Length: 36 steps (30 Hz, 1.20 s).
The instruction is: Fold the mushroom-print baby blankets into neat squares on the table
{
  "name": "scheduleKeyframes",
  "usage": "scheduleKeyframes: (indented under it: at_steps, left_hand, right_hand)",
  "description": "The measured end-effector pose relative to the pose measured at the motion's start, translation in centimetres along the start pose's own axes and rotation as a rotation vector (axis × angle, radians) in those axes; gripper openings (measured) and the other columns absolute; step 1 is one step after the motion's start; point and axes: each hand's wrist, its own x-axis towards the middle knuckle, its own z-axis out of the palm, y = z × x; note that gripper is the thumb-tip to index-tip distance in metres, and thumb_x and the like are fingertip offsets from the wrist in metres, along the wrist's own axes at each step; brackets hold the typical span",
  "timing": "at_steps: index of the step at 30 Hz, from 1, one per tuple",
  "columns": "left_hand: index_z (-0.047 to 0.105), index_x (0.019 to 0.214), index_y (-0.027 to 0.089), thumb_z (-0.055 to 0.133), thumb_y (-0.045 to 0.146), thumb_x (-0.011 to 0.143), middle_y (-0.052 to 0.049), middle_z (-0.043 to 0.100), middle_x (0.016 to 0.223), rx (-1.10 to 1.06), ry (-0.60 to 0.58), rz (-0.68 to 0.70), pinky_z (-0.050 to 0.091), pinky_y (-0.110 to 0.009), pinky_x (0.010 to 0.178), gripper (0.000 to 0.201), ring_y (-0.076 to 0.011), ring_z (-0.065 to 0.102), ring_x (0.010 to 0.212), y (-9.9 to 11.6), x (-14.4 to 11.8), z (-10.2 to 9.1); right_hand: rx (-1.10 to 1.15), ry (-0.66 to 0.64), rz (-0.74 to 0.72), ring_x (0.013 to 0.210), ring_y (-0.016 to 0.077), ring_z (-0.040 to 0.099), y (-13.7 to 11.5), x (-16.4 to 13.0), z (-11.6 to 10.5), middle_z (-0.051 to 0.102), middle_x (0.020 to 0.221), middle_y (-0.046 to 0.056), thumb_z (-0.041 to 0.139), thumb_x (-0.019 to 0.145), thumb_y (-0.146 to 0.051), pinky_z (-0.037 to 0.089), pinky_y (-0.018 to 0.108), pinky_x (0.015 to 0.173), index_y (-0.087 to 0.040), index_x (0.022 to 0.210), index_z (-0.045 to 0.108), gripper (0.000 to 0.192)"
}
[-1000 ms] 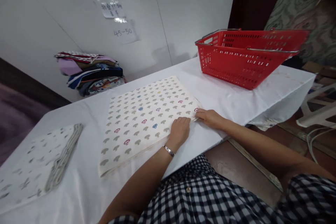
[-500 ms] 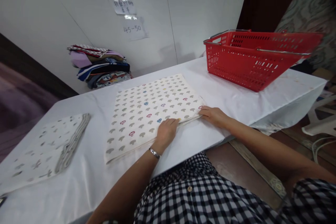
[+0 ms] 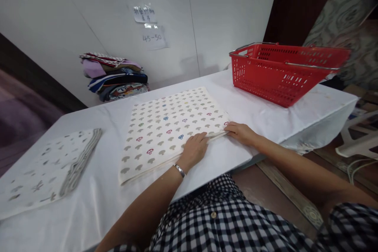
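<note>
A white folded cloth (image 3: 165, 126) with a print of grey mushrooms and a few coloured ones lies flat on the table in front of me. With my right hand (image 3: 240, 133) I pinch its near right corner, thumb hidden. My left hand (image 3: 195, 149), with a silver bracelet at the wrist, holds the near edge a little to the left of that corner. Its fingers are together over the edge, and their undersides are hidden. Between the two hands the layered edge shows slight creases. Another folded white cloth (image 3: 50, 165) with a grey plant-like print lies at the left.
A red plastic basket (image 3: 265, 75) with metal handles stands at the table's back right. Several folded fabrics (image 3: 116, 76) are stacked at the back left against the wall. Two paper notes (image 3: 153, 37) hang on that wall. White satin-like cloth (image 3: 230, 157) covers the table.
My left hand has slid right along the near edge, closer to my right hand. The right hand stays at the corner. My view has shifted slightly.
</note>
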Motion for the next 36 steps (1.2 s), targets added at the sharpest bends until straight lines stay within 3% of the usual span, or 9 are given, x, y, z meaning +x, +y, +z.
scheduleKeyframes:
  at_steps: [3, 6, 13, 21, 30, 36]
  left_hand:
    - [0.061, 0.102, 0.019, 0.052, 0.026, 0.088, -0.009, 0.056, 0.126, 0.022, -0.010, -0.022, 0.046, -0.039, 0.086, 0.018, -0.0237, 0.053, 0.110, 0.7, 1.1, 0.2]
    - [0.062, 0.093, 0.018, 0.046, 0.014, 0.088, -0.009, 0.057, 0.122, 0.043, -0.005, -0.031, 0.045, -0.038, 0.084, 0.017, -0.0234, 0.052, 0.108, 1.4, 2.2, 0.5]
    - [0.060, 0.091, 0.016, 0.043, 0.008, 0.087, -0.009, 0.056, 0.117, -0.018, 0.096, 0.115, 0.039, -0.039, 0.095, 0.019, -0.0227, 0.045, 0.117, 2.3, 2.4, -0.5]
    - [0.061, 0.094, 0.020, 0.050, 0.014, 0.085, -0.008, 0.060, 0.110, -0.070, 0.099, -0.036, 0.041, -0.040, 0.089, 0.015, -0.0216, 0.052, 0.103, 2.4, 1.8, -0.8]
    - [0.064, 0.089, 0.020, 0.049, 0.015, 0.088, -0.007, 0.063, 0.106, -0.089, 0.084, -0.054, 0.042, -0.038, 0.083, 0.016, -0.0204, 0.055, 0.096, 2.5, 1.9, -0.5]
    - [0.062, 0.086, 0.020, 0.050, 0.028, 0.090, -0.004, 0.065, 0.096, -0.191, -0.022, -0.135, 0.042, -0.033, 0.076, 0.015, -0.0180, 0.058, 0.086, 2.6, 2.4, -1.0]
  right_hand:
    - [-0.027, 0.016, 0.000, 0.105, 0.0207, 0.057, -0.4, 0.2, -0.1, 0.059, 0.118, 0.007, 0.049, 0.087, -0.019, 0.048, 0.034, 0.084, -0.023, 0.111, 0.062, 0.027]
    - [-0.059, 0.026, 0.016, 0.102, 0.0202, 0.059, -0.8, 0.2, -0.2, 0.059, 0.118, 0.007, 0.051, 0.086, -0.019, 0.048, 0.033, 0.082, -0.023, 0.113, 0.061, 0.029]
    - [-0.101, 0.055, 0.014, 0.096, 0.0180, 0.060, -1.0, 0.0, 0.1, 0.059, 0.115, 0.006, 0.046, 0.091, -0.025, 0.048, 0.028, 0.076, -0.024, 0.112, 0.060, 0.025]
    - [-0.136, 0.019, 0.041, 0.095, 0.0189, 0.059, -1.7, -0.5, 0.1, 0.059, 0.110, 0.006, 0.049, 0.090, -0.028, 0.047, 0.026, 0.070, -0.028, 0.118, 0.056, 0.029]
    - [-0.174, 0.043, 0.039, 0.091, 0.0180, 0.058, -2.3, -0.4, 0.5, 0.060, 0.107, 0.006, 0.044, 0.093, -0.030, 0.044, 0.024, 0.066, -0.026, 0.116, 0.056, 0.027]
    - [-0.196, 0.013, 0.025, 0.087, 0.0167, 0.058, -2.2, -0.4, 0.5, 0.060, 0.107, 0.006, 0.042, 0.094, -0.027, 0.042, 0.023, 0.064, -0.024, 0.112, 0.058, 0.024]
